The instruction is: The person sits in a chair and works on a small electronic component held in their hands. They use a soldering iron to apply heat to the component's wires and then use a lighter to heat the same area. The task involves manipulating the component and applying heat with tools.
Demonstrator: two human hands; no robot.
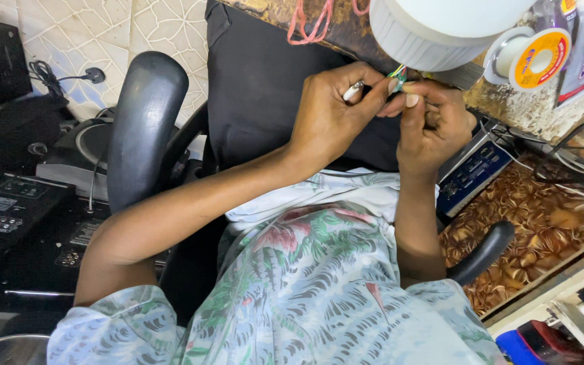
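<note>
Both hands, left hand (pixel 329 111) and right hand (pixel 430 118), pinched thin coloured wires (pixel 397 73) between fingers; wires appeared light, limp, best held near ends.

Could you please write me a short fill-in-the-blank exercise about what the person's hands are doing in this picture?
1. Both hands pinch a small bundle of coloured wires just below the ribbed ____ lamp housing.
2. The left hand also holds a thin ____ tool between its fingers.
3. The right hand works close to a spool with a ____ label.

Missing words: white; metal; yellow
</note>
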